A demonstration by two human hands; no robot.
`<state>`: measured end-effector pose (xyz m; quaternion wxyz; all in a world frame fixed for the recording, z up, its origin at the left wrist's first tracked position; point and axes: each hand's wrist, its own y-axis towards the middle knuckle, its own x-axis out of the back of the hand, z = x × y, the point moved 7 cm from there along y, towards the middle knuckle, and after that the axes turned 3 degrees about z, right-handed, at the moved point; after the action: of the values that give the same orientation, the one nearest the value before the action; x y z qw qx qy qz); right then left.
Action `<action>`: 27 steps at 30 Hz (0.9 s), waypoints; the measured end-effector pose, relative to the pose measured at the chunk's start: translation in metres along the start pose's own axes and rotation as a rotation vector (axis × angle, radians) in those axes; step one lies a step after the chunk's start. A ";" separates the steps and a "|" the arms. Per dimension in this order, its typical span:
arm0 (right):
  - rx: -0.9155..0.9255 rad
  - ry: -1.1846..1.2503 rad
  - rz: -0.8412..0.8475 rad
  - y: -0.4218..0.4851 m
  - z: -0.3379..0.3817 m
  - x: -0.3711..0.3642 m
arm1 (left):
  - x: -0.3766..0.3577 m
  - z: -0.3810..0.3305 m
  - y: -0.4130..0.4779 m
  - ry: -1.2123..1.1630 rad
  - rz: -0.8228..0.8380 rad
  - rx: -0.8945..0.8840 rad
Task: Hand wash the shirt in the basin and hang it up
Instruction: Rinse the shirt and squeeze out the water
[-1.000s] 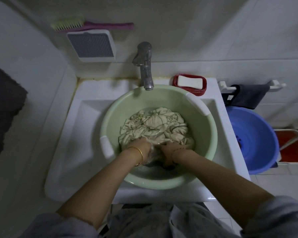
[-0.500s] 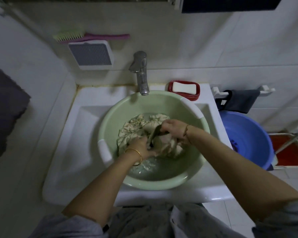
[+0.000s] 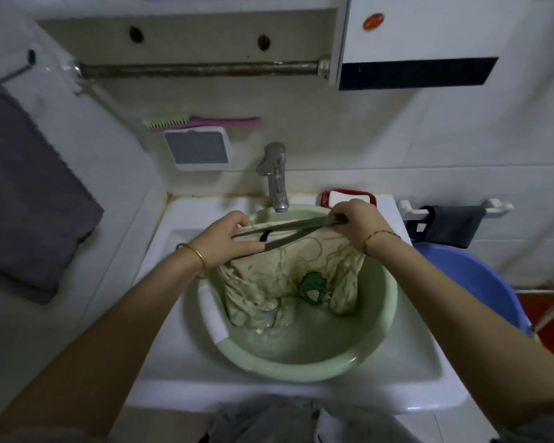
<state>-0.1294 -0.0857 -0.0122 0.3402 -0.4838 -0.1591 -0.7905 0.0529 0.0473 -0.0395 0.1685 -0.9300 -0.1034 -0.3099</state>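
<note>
I see both hands up over the green basin point(image 3: 359, 356), which sits in the white sink point(image 3: 179, 362). Left hand point(image 3: 226, 239) and right hand point(image 3: 355, 220) each grip the dark neckline of the cream shirt point(image 3: 285, 273), stretched taut between them. Shirt's lower part hangs into the basin, green print facing me. Tap point(image 3: 275, 177) just behind; soap dish point(image 3: 333, 196) by the right hand; blue basin point(image 3: 480, 282) right of the sink.

Dim, flat indoor light, soft shadows, slight motion blur, wide-angle bending at the edges, corners smeared
</note>
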 end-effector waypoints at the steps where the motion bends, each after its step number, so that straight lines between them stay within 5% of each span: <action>1: -0.013 0.003 -0.037 -0.001 -0.001 0.005 | 0.002 -0.001 -0.003 0.084 0.061 0.000; 4: -0.068 0.025 -0.113 -0.003 -0.005 0.015 | 0.019 -0.008 -0.002 0.469 0.010 -0.068; 8: -0.109 -0.039 -0.193 -0.006 -0.001 0.033 | 0.050 -0.031 -0.009 0.628 -0.305 -0.239; 11: -0.114 -0.155 -0.197 -0.006 0.003 0.046 | 0.065 -0.046 -0.016 0.723 -0.382 -0.199; 13: -0.103 -0.059 -0.202 -0.008 0.007 0.050 | 0.068 -0.055 -0.016 0.550 -0.373 -0.130; 16: -0.042 0.559 -0.163 -0.011 0.016 0.044 | 0.065 -0.069 -0.018 0.004 -0.349 -0.053; 19: 0.043 1.033 -0.056 -0.011 0.035 0.027 | 0.055 -0.100 -0.019 -0.297 -0.355 -0.104; 23: 0.156 1.310 0.141 -0.015 0.075 0.018 | 0.050 -0.143 -0.017 -0.521 -0.386 -0.208; 27: 0.009 1.477 0.040 -0.012 0.070 0.031 | 0.046 -0.147 -0.022 -0.761 -0.168 -0.292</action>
<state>-0.1005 -0.0482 0.0494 0.3748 0.1731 0.1172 -0.9032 0.0026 0.0155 0.1046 -0.0414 -0.9806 -0.1889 0.0321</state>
